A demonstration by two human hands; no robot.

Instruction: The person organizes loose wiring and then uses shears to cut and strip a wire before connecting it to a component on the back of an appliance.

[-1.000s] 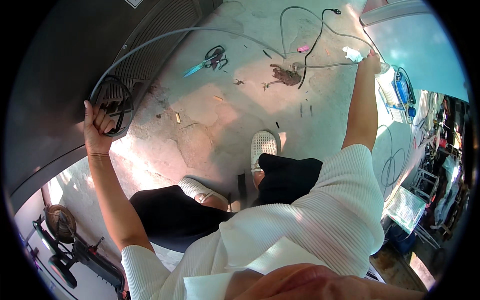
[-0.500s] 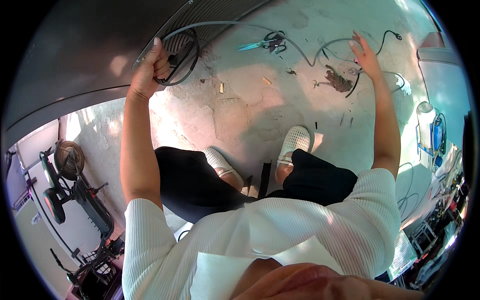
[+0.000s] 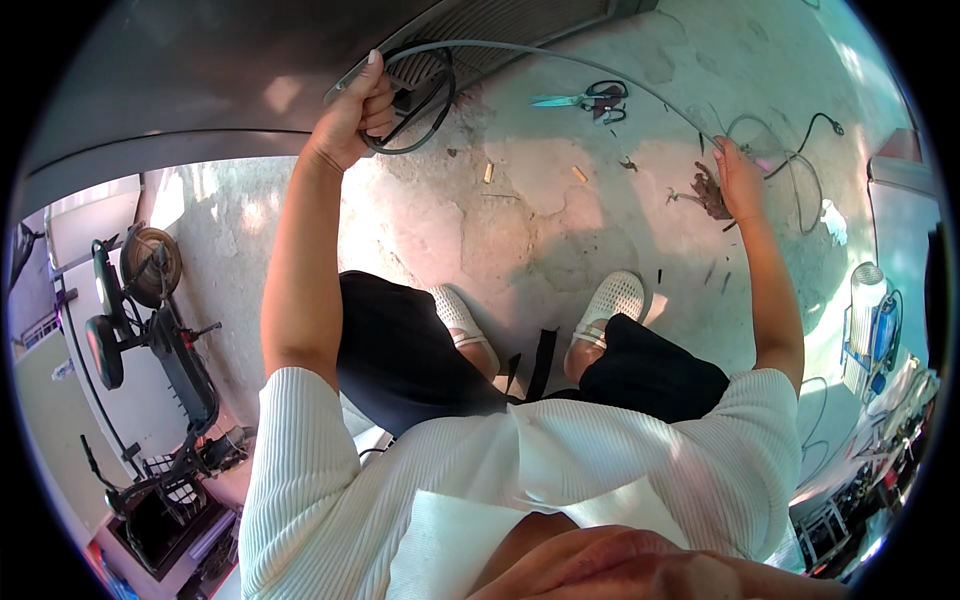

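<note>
Grey, plastic-looking cable (image 3: pixel 540 51) arcs across the head view between your two hands, its near part wound in loops (image 3: pixel 405 151) at your left hand (image 3: pixel 350 115). That hand is folded into a fist around the loops with the thumb pointing up, probably so the turns sit together instead of springing apart. Your right hand (image 3: pixel 738 180), well apart from the left, has its fingers drawn in, and the cable reaches their tips; it looks pinched there, though the back of the hand hides part of the hold. Held at both ends, the span bows forward, so it seems you are guiding it more than pulling it taut.

Just beyond your left hand stands a dark metal cabinet (image 3: pixel 200 100) with a slotted vent (image 3: pixel 540 20); whether your knuckles touch it, you cannot tell from here. Past your right hand, what looks like the cable's slack remainder curls on the floor (image 3: pixel 480 230), crossed by a black cord (image 3: pixel 835 125) with a plug. A brown clump (image 3: pixel 706 192) shows just left of that hand, and a white scrap (image 3: pixel 833 222) to its right. Between your hands, scissors (image 3: pixel 562 101) lie on the floor, blades toward your left hand, perhaps set down within reach.
</note>
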